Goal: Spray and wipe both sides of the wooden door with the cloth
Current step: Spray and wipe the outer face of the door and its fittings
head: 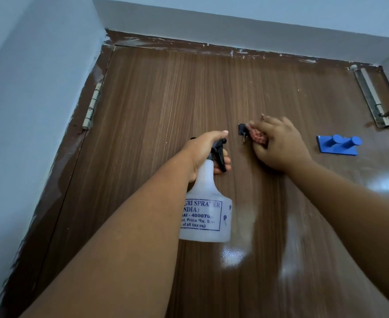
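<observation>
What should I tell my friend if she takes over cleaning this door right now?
Left hand grips the spray bottle by its trigger head, held near the door.
Right hand holds the reddish cloth, bunched against the wooden door beside a small black hook.
Done: the lower door looks shiny, possibly wet.
Left: wiping this face, around the blue hooks and bolt; the other side is unseen.

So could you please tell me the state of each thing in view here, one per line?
Door: closed in its frame, glossy patches lower right.
Bottle: held upright at the neck by the left hand, off the door.
Cloth: bunched in the right hand, pressed by the small black hook.
Blue hooks: fixed to door, nothing hanging.
Bolt: mounted at the door's upper right; position unclear.
</observation>
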Demonstrator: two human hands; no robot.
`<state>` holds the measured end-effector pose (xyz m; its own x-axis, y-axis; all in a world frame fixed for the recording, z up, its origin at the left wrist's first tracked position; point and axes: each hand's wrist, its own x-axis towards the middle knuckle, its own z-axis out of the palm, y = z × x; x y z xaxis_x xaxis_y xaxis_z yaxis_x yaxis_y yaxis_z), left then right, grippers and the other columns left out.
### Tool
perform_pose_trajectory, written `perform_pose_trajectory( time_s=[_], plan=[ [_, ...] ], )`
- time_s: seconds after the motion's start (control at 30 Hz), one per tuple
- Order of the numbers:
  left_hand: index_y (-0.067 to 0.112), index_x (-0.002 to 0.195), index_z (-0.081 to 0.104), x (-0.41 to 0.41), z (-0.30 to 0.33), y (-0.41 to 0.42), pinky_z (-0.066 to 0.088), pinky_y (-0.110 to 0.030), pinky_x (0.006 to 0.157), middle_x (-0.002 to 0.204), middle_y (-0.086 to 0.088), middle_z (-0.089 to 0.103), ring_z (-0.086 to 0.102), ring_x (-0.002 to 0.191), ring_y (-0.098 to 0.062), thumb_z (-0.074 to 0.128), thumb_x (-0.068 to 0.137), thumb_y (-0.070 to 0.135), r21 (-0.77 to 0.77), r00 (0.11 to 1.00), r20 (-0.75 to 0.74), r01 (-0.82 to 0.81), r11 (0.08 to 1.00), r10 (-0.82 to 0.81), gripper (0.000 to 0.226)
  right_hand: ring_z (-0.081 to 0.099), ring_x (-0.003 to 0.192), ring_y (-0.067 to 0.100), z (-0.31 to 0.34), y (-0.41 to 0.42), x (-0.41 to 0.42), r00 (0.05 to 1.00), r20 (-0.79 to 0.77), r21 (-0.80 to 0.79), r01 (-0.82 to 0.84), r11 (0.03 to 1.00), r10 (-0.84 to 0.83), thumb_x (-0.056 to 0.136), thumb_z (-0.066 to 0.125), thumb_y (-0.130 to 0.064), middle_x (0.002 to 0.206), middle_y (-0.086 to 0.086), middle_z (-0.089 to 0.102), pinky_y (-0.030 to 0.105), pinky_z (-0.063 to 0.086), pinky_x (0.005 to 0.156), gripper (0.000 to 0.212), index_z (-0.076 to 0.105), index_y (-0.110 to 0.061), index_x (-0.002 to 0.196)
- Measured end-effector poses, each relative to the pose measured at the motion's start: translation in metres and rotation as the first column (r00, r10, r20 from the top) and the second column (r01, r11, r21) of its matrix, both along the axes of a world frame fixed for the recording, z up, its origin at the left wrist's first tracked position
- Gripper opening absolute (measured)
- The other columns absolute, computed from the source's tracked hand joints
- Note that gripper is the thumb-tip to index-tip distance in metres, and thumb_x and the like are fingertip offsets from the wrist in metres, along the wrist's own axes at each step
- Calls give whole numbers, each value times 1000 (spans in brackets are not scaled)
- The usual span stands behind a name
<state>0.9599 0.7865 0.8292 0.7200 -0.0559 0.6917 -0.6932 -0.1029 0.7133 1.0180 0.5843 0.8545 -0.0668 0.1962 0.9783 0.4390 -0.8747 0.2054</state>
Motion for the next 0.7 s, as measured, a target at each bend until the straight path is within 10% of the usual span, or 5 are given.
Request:
perform_pose_trajectory(
  time_s=[0.13, 0.37, 0.57, 0.7],
  plan=[
    [5, 78, 65, -10, -1, -2, 55, -34, 78, 70, -10, 67, 69, 67, -25, 60, 94, 39, 24, 1000, -23, -4, 1000, 5, 39, 46, 120, 37, -44, -10, 15, 991, 51, 571, -130, 811, 123, 89, 47, -39, 129, 13, 61, 46, 34, 102, 45, 64, -14, 123],
    [7, 85, 63, -47, -24, 22, 55, -30, 60, 72, -9, 64, 66, 63, -22, 64, 93, 36, -10, 985, -5, -173, 985, 173, 31, 50, 122, 33, -42, 29, 7, 988, 38, 656, -137, 742, 149, 102, 26, -34, 125, 13, 65, 44, 35, 104, 50, 68, -11, 118],
    [5, 80, 64, -110, -27, 59, 59, -32, 66, 70, -9, 66, 68, 64, -22, 64, 92, 35, -71, 961, 65, -263, 962, 268, 33, 46, 131, 39, -129, 171, -25, 998, -9, -21, -61, 998, 61, 90, 60, -26, 139, 23, 52, 52, 38, 109, 54, 51, -2, 138],
    [6, 84, 66, -117, -20, 51, 60, -36, 72, 73, -9, 68, 71, 70, -24, 67, 91, 38, 1, 928, 92, -362, 932, 361, 33, 63, 93, 39, -179, 182, -52, 931, -177, -594, -358, 720, 318, 79, 74, 2, 96, 21, 69, 56, 55, 82, 14, 69, 2, 93]
  ],
)
